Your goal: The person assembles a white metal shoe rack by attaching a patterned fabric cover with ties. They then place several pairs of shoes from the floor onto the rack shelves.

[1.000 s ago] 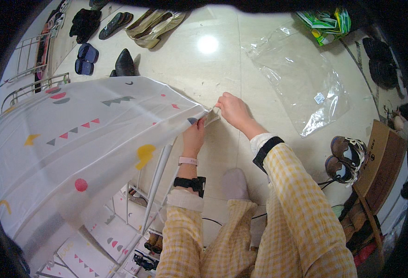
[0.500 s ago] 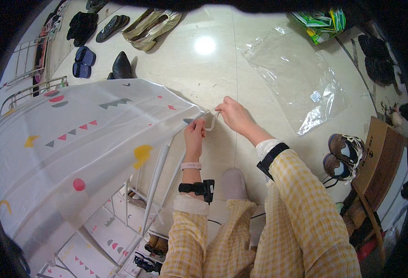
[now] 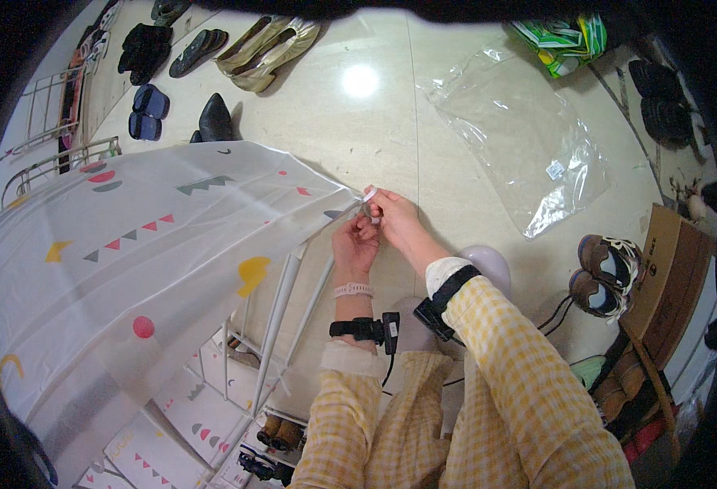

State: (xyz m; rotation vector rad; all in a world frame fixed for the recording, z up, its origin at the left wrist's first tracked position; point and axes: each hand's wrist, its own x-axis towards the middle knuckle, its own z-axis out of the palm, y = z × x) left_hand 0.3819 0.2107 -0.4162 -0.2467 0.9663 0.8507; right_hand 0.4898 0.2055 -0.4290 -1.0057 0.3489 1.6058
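A translucent white plastic cover (image 3: 187,236) with coloured flags and dots drapes over a metal-tube frame (image 3: 277,306) at my left. Its pointed corner reaches the middle of the view, where both my hands meet. A narrow white strap (image 3: 369,195) shows at that corner, pinched between the thumb and fingers of my right hand (image 3: 397,222). Just below and left of it, my left hand (image 3: 357,244) has its fingers curled close under the corner. Whatever those fingers hold is hidden.
A crumpled clear plastic bag (image 3: 521,138) lies on the tiled floor at right. Gold flats (image 3: 264,49), blue slippers (image 3: 147,112) and a black pointed shoe (image 3: 215,119) are at upper left. Brown sneakers (image 3: 603,277) sit beside a cardboard box (image 3: 675,285). A green package (image 3: 566,41) stands at the top.
My right hand has moved left and slightly down to the cover's corner, taking the strap end with it. The left hand has shifted slightly right and down. A light-coloured shoe tip now shows beside my right forearm.
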